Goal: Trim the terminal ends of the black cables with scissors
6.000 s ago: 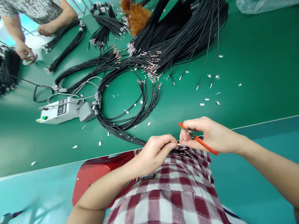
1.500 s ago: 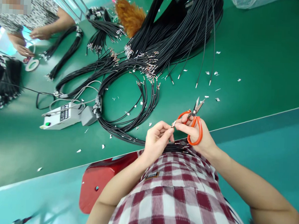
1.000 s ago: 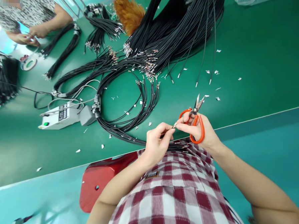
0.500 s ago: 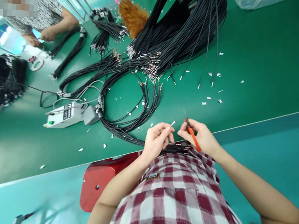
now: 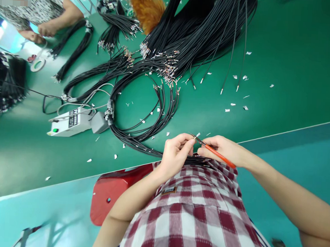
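Note:
Near the table's front edge, my left hand [image 5: 177, 150] pinches the end of a black cable, whose white tip shows just past the fingertips. My right hand [image 5: 224, 150] is closed around tweezers or small scissors with orange handles [image 5: 220, 156]; their exact kind is hard to make out. The thin dark tip of the tool meets the cable end at my left fingertips. Below my hands, a bundle of black cables [image 5: 197, 161] with bare ends lies across my lap. It runs back to a coiled bundle [image 5: 137, 146] on the table.
A large heap of black cables [image 5: 214, 34] lies at the back, beside a brown fluffy duster [image 5: 147, 10]. A grey-white device [image 5: 71, 122] with a green button stands left. White scraps dot the green table [image 5: 300, 71]. A red stool [image 5: 105, 201] is below. A co-worker's hands [image 5: 46, 29] work far left.
My right hand has turned the orange-handled tool and brought its tip to the cable end at my left fingers. The two were apart before. The camera view has shifted slightly.

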`<state>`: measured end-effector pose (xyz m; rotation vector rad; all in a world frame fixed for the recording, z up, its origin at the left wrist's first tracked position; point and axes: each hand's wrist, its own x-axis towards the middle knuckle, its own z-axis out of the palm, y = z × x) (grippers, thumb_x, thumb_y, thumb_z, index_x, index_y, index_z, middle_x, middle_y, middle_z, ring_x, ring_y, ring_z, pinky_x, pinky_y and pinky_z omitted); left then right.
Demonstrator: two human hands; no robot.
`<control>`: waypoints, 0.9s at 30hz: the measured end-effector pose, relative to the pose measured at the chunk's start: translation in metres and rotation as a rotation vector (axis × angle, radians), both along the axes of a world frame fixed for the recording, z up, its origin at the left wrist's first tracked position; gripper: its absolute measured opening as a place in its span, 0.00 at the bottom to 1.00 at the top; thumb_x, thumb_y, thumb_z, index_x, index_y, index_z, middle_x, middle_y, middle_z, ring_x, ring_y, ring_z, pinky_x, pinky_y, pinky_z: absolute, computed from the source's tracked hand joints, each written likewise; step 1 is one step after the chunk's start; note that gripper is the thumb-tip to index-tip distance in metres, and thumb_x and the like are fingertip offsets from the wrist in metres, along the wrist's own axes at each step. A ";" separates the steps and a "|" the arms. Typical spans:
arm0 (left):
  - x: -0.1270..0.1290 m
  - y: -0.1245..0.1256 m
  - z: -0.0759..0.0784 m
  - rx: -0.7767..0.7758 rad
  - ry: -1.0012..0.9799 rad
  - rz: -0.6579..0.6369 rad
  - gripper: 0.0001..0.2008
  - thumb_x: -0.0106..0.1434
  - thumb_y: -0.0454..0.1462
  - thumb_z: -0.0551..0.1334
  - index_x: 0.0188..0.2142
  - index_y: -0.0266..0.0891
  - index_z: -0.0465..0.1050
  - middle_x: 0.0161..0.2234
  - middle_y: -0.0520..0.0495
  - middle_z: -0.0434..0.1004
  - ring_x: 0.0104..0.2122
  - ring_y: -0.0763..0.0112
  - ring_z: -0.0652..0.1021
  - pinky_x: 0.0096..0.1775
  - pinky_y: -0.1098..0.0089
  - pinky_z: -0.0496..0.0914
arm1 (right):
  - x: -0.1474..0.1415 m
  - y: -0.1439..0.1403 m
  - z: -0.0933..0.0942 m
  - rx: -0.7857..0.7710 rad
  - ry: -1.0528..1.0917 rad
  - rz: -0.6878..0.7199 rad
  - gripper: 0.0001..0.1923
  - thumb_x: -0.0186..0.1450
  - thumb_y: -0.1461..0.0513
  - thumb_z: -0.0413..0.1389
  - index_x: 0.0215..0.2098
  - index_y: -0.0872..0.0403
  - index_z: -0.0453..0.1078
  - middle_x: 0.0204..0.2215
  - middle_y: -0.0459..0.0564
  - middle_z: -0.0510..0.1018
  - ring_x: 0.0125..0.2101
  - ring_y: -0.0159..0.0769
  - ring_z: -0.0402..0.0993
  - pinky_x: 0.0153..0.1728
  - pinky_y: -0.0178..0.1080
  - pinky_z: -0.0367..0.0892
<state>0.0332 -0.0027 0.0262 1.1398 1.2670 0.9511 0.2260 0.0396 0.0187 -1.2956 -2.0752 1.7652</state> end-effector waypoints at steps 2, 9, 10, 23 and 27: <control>0.000 0.000 0.000 0.004 0.008 -0.008 0.14 0.66 0.46 0.63 0.33 0.37 0.73 0.19 0.54 0.69 0.19 0.78 0.67 0.24 0.75 0.63 | 0.001 0.002 0.001 -0.005 -0.029 0.019 0.27 0.60 0.38 0.56 0.25 0.53 0.69 0.21 0.41 0.65 0.23 0.29 0.57 0.23 0.33 0.52; 0.002 0.000 -0.001 0.036 0.067 0.009 0.13 0.65 0.45 0.63 0.32 0.37 0.73 0.21 0.54 0.68 0.20 0.77 0.69 0.25 0.75 0.65 | -0.002 0.001 0.014 0.196 -0.244 0.004 0.27 0.61 0.39 0.55 0.21 0.52 0.65 0.17 0.42 0.66 0.20 0.30 0.56 0.22 0.35 0.50; 0.003 -0.001 -0.002 0.051 0.088 0.010 0.12 0.66 0.44 0.62 0.32 0.37 0.73 0.21 0.53 0.69 0.21 0.76 0.69 0.25 0.75 0.65 | -0.003 0.000 0.016 0.220 -0.267 0.004 0.27 0.62 0.39 0.55 0.20 0.51 0.65 0.18 0.43 0.68 0.20 0.31 0.56 0.22 0.35 0.50; 0.004 -0.004 -0.007 0.166 0.202 0.031 0.11 0.67 0.42 0.61 0.32 0.38 0.73 0.23 0.52 0.72 0.22 0.76 0.69 0.26 0.75 0.64 | -0.009 -0.006 0.023 0.285 -0.389 0.017 0.28 0.64 0.38 0.50 0.22 0.50 0.62 0.21 0.47 0.73 0.20 0.34 0.61 0.24 0.37 0.48; 0.006 -0.005 -0.007 0.039 0.008 0.071 0.14 0.65 0.46 0.63 0.31 0.37 0.72 0.20 0.54 0.68 0.20 0.77 0.68 0.23 0.76 0.62 | -0.009 -0.007 0.015 0.205 -0.322 0.022 0.29 0.65 0.38 0.49 0.22 0.51 0.61 0.19 0.46 0.71 0.20 0.33 0.60 0.23 0.36 0.50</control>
